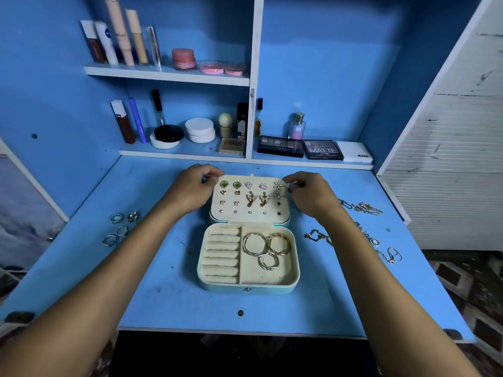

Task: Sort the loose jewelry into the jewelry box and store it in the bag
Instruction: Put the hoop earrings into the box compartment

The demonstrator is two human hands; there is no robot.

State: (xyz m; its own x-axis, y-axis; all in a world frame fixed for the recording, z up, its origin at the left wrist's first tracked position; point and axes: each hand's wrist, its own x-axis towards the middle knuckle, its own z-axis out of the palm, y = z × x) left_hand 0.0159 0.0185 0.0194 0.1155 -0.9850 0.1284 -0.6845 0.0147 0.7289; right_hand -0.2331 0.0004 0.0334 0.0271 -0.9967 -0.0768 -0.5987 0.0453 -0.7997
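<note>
A small light-blue jewelry box (246,289) lies open in the middle of the blue desk. Its cream lid panel (250,217) carries several stud and drop earrings. In the base, three gold hoops (268,247) lie in the right compartment beside the ring rolls (221,254). My left hand (194,186) pinches the lid's top left corner. My right hand (309,190) pinches its top right corner. Loose silver rings (121,227) lie on the desk at the left. Gold chains and bracelets (362,229) lie at the right. No bag is in view.
Shelves behind the desk (163,295) hold cosmetics: tubes and pink jars on the upper shelf (166,74), pots, bottles and eyeshadow palettes (302,148) on the lower one. A white slatted panel (457,159) stands at the right. The desk's front edge runs just below the box.
</note>
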